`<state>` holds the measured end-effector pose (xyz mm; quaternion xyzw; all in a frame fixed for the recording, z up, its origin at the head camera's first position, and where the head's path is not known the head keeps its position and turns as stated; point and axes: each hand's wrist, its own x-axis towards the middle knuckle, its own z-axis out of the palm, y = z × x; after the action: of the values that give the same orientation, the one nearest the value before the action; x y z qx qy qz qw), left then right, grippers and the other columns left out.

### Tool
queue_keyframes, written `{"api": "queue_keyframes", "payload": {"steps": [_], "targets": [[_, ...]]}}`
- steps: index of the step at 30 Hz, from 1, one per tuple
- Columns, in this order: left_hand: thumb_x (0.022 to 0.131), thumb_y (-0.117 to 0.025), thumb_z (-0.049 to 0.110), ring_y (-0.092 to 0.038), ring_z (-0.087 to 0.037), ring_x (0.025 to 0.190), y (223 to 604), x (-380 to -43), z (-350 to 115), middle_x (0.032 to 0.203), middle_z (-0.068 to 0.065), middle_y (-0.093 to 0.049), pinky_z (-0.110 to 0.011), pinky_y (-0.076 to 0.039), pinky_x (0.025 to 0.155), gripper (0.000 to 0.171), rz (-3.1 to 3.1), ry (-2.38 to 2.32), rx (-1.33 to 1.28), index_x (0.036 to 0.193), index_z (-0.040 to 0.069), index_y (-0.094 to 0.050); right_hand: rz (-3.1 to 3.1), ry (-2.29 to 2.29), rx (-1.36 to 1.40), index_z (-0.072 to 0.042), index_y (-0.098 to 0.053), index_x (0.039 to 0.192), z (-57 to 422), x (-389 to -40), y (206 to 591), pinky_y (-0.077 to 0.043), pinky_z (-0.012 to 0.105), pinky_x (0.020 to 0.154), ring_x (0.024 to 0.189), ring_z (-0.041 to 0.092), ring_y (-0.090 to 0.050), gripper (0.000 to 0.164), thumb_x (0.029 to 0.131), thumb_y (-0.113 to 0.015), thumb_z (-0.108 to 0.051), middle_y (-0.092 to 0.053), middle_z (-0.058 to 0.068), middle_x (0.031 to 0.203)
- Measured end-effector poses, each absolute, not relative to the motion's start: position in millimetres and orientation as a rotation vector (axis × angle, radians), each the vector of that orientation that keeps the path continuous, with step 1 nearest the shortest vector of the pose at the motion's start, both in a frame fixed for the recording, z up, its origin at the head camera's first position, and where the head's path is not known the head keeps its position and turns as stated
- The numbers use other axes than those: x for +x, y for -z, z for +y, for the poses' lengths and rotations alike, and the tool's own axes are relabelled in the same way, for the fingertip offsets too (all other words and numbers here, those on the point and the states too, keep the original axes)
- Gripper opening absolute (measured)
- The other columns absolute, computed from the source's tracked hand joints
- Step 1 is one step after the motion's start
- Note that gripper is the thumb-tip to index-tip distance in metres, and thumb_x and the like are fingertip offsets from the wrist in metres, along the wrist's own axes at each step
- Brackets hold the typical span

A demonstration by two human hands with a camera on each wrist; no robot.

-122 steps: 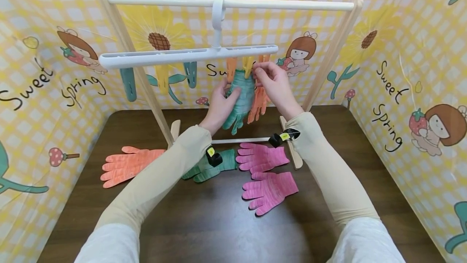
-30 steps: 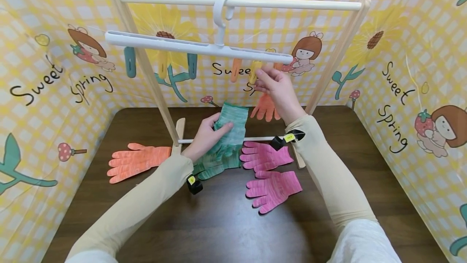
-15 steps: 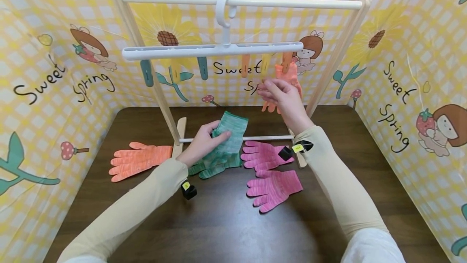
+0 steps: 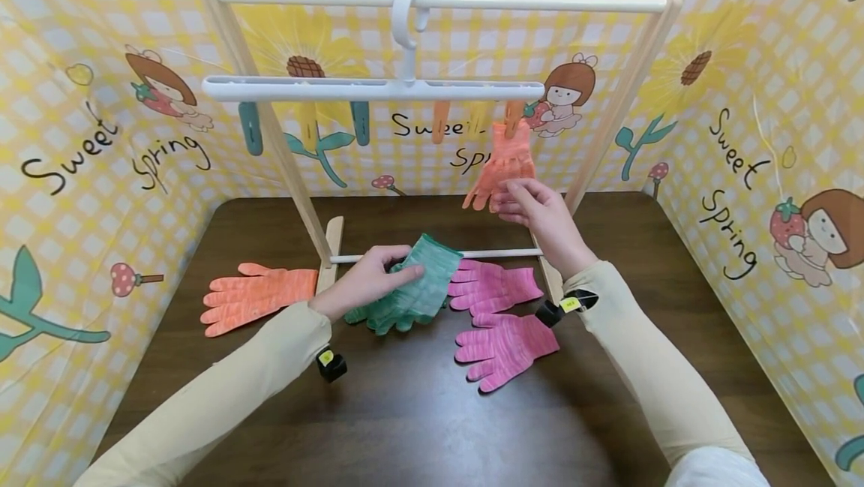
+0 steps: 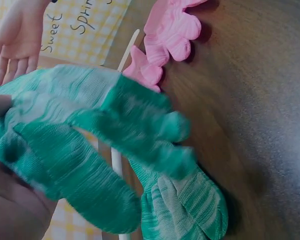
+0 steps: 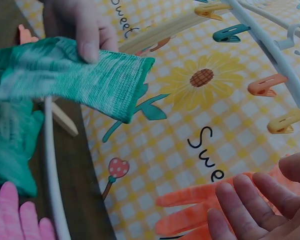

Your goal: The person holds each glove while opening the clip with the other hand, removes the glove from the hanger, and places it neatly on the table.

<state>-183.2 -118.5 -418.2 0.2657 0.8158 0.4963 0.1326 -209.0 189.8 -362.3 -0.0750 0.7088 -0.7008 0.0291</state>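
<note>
My left hand (image 4: 364, 281) pinches a green knit glove (image 4: 432, 273) near its cuff, thumb on top, fingers of the glove dangling. It is low over the table and overlaps a second green glove (image 5: 182, 205) beneath it. My right hand (image 4: 543, 220) is raised on the right with relaxed fingers and holds nothing. Just behind its fingertips an orange glove (image 4: 513, 153) hangs from an orange clip (image 4: 514, 118) at the hanger's right end. The yellow clip (image 4: 478, 119) beside that one grips nothing.
A white hanger (image 4: 304, 89) with several coloured clips hooks over the white rod (image 4: 540, 1) of a wooden rack. Two pink gloves (image 4: 499, 288) lie at the right on the dark table (image 4: 405, 427), another orange glove (image 4: 259, 298) at the left. Patterned cloth walls surround it.
The green glove, earlier up at the yellow clip with both hands on it, has come down in my left hand. My right hand has let go of that clip and lowered. The hanger has swung.
</note>
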Motion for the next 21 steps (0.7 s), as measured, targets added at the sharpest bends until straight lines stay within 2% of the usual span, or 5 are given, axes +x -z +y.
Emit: {"api": "queue_keyframes", "payload": {"steps": [4, 6, 10, 16, 21], "targets": [[0.104, -0.065, 0.020, -0.050, -0.017, 0.075, 417, -180, -118, 0.077, 0.003, -0.050, -0.029, -0.039, 0.069, 0.015, 2.340, -1.348, 0.856, 0.093, 0.011, -0.064, 2.210, 2.107, -0.198, 0.006, -0.057, 0.138, 195, -205, 369, -0.055, 0.032, 0.097, 0.104, 0.020, -0.071, 0.048, 0.110, -0.053, -0.034, -0.071, 0.008, 0.113], [0.104, -0.065, 0.019, -0.052, -0.014, 0.074, 418, -180, -117, 0.079, 0.004, -0.054, -0.027, -0.041, 0.068, 0.011, 2.304, -1.311, 0.894, 0.097, 0.011, -0.067, 2.206, 2.097, -0.197, 0.006, -0.056, 0.138, 197, -204, 372, -0.055, 0.032, 0.096, 0.104, 0.020, -0.071, 0.048, 0.110, -0.053, -0.033, -0.071, 0.005, 0.111], [0.104, -0.065, 0.018, -0.047, -0.009, 0.065, 420, -178, -116, 0.073, 0.007, -0.050, -0.024, -0.039, 0.063, 0.016, 2.234, -1.201, 0.968, 0.090, 0.010, -0.063, 2.221, 2.067, -0.200, 0.005, -0.056, 0.137, 201, -200, 376, -0.056, 0.031, 0.095, 0.106, 0.022, -0.071, 0.046, 0.111, -0.050, -0.033, -0.071, 0.001, 0.109], [0.104, -0.064, 0.015, -0.039, -0.007, 0.063, 428, -177, -118, 0.069, 0.007, -0.037, -0.024, -0.035, 0.062, 0.032, 2.101, -1.055, 1.056, 0.076, 0.011, -0.048, 2.215, 2.044, -0.176, 0.003, -0.055, 0.138, 205, -198, 382, -0.056, 0.031, 0.095, 0.108, 0.023, -0.069, 0.045, 0.112, -0.048, -0.033, -0.069, 0.004, 0.114], [0.104, -0.064, 0.016, -0.041, -0.006, 0.063, 441, -178, -117, 0.070, 0.009, -0.039, -0.024, -0.036, 0.063, 0.029, 2.037, -0.905, 1.099, 0.078, 0.014, -0.052, 2.223, 2.032, -0.158, 0.001, -0.055, 0.139, 206, -196, 385, -0.056, 0.033, 0.096, 0.112, 0.028, -0.068, 0.044, 0.113, -0.045, -0.034, -0.066, 0.016, 0.124]]}}
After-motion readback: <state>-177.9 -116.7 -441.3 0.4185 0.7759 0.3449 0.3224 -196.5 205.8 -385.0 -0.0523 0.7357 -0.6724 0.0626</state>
